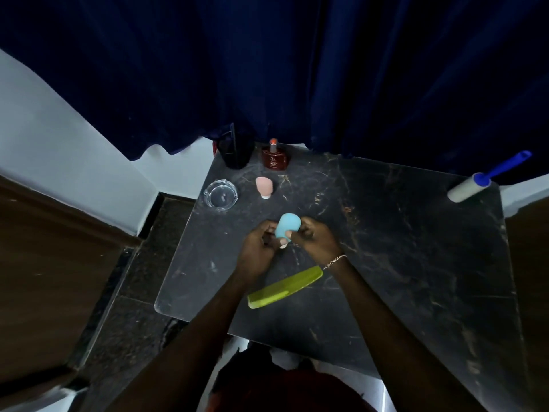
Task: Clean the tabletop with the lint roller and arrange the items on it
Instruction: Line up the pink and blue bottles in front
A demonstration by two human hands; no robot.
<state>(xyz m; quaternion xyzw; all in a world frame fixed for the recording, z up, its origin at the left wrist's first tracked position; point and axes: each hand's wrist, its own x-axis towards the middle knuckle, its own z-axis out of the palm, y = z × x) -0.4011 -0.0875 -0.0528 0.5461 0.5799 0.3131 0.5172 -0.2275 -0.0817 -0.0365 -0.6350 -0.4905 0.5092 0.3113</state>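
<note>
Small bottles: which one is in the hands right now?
The blue bottle, held between left hand and right hand; the pink bottle stands untouched near the glass ashtray.

The right hand point(315, 237) hides part of the blue bottle point(287, 227); print on the red bottle point(275, 158) is unreadably small.

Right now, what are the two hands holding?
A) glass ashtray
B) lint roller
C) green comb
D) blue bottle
D: the left hand and right hand both grip the blue bottle with curled fingers, while the green comb lies on the tabletop and the lint roller rests at its far right corner.
</note>
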